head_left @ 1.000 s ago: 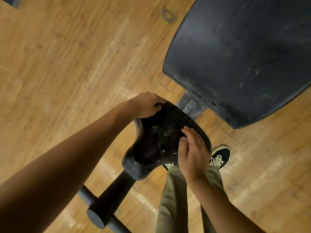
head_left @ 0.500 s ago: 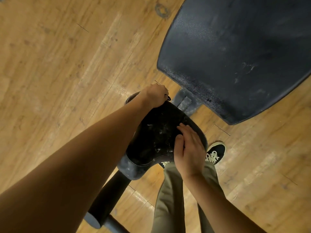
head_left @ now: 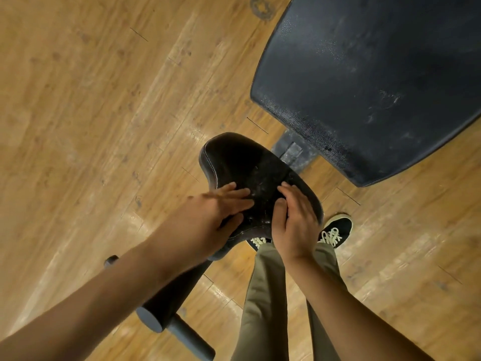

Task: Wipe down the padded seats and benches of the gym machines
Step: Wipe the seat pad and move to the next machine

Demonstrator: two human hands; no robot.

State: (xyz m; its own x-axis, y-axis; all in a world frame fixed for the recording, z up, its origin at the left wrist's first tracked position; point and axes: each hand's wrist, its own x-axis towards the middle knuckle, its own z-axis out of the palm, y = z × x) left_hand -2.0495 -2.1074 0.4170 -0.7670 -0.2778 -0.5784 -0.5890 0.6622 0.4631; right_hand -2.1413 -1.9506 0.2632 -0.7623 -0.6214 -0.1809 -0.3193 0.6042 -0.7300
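A small black padded seat [head_left: 242, 162] with white stitching and pale smudges sits in the middle of the head view. My left hand [head_left: 210, 220] lies on its near left part, fingers stretched flat across the padding, slightly blurred. My right hand [head_left: 295, 220] rests on the seat's right side with the fingers bent over the padding. No cloth shows in either hand. A large black padded bench [head_left: 377, 74], speckled and scuffed, fills the upper right.
A grey metal bracket [head_left: 291, 153] joins the seat and the bench. A black roller pad on a grey bar [head_left: 171, 316] juts out below the seat. My khaki trouser legs [head_left: 265, 308] and black sneakers [head_left: 335, 230] stand on the wooden floor [head_left: 104, 113].
My left hand has slid from the seat's far edge back to its near left part, its fingers now flat. My right hand has stayed in place on the seat's right side.
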